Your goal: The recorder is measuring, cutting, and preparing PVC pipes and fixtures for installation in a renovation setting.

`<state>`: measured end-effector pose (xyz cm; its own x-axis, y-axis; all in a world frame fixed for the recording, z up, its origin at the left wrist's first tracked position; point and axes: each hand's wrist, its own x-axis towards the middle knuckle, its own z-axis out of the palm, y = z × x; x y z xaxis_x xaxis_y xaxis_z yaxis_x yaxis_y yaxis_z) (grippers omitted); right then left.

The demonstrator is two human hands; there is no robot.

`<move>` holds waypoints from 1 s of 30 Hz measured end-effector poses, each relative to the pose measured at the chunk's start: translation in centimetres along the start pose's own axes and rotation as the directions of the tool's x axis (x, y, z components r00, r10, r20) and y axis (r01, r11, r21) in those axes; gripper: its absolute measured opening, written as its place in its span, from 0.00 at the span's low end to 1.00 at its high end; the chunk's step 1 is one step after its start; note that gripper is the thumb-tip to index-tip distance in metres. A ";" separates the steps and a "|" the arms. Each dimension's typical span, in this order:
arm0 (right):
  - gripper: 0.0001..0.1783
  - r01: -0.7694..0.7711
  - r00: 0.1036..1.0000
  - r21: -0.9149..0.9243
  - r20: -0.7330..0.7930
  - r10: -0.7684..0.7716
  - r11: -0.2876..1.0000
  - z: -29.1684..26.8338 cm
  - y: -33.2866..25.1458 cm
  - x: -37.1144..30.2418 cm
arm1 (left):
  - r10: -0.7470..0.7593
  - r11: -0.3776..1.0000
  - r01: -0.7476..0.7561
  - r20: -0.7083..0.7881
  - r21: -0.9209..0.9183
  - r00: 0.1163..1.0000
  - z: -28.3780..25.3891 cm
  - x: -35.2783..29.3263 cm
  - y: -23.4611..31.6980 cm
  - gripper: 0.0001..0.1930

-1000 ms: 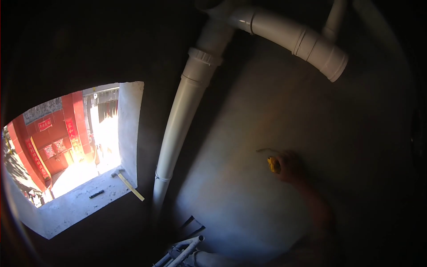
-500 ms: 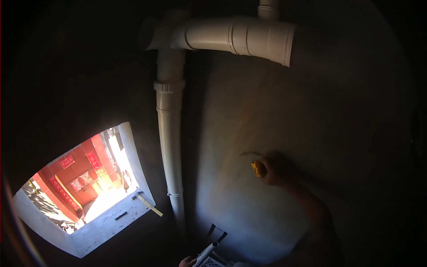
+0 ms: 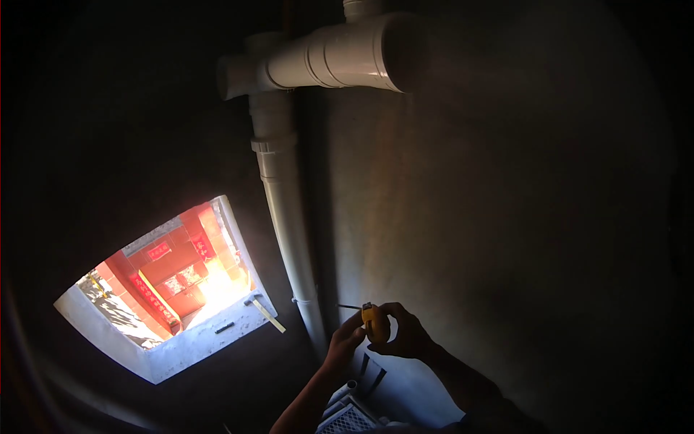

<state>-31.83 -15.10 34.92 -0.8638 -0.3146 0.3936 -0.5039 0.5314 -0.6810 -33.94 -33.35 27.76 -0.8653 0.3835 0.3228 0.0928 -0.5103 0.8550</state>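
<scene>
A yellow tape measure (image 3: 376,323) is held up in front of the grey wall. My right hand (image 3: 406,334) is closed on its right side, thumb and fingers curved around the case. From the left, my left hand (image 3: 345,343) reaches up, its fingers closed against the case's left side. A thin dark strip (image 3: 349,307) sticks out leftward near the top of the case; whether it is the tape blade or a separate stick cannot be told.
A white vertical drainpipe (image 3: 285,210) joins a thick horizontal pipe (image 3: 340,54) with an open end overhead. A hammer (image 3: 267,316) and a small dark object (image 3: 225,328) lie on the window sill (image 3: 188,354). Below my hands are a pipe end (image 3: 350,385) and a grid-patterned surface (image 3: 348,421).
The tape measure has come down and left from the wall in my right hand. My left hand has risen from beside the lower pipe to meet it. The view has shifted.
</scene>
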 end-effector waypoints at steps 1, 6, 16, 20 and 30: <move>0.45 -0.023 0.999 0.055 0.047 0.021 0.998 -0.8 0.5 -1.0 | -0.001 1.000 0.001 -0.007 0.000 1.000 1.1 -0.3 0.1 0.34; 0.46 -0.068 0.961 0.164 0.277 0.020 0.984 -3.1 2.9 -3.6 | -0.222 0.925 0.266 -0.183 0.271 0.958 5.4 -0.4 3.1 0.20; 0.45 -0.215 0.918 0.446 0.397 0.023 0.869 -2.6 4.3 -5.9 | -0.388 0.778 0.267 0.100 0.569 0.916 2.3 2.1 1.9 0.14; 0.37 -0.299 0.891 0.572 0.454 0.009 0.764 -1.9 4.4 -5.7 | -0.437 0.676 0.219 0.144 0.703 0.888 3.1 4.2 2.5 0.14; 0.20 -0.443 0.890 0.788 0.328 0.318 0.428 0.4 0.2 -0.4 | -0.227 0.484 -0.193 0.335 0.854 0.914 2.2 7.9 8.1 0.13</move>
<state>-31.58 -15.17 34.43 -0.9269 -0.3690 -0.0685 0.1709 -0.2525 -0.9524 -38.90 -32.75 38.17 -0.6472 0.7246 0.2369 0.6321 0.3363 0.6981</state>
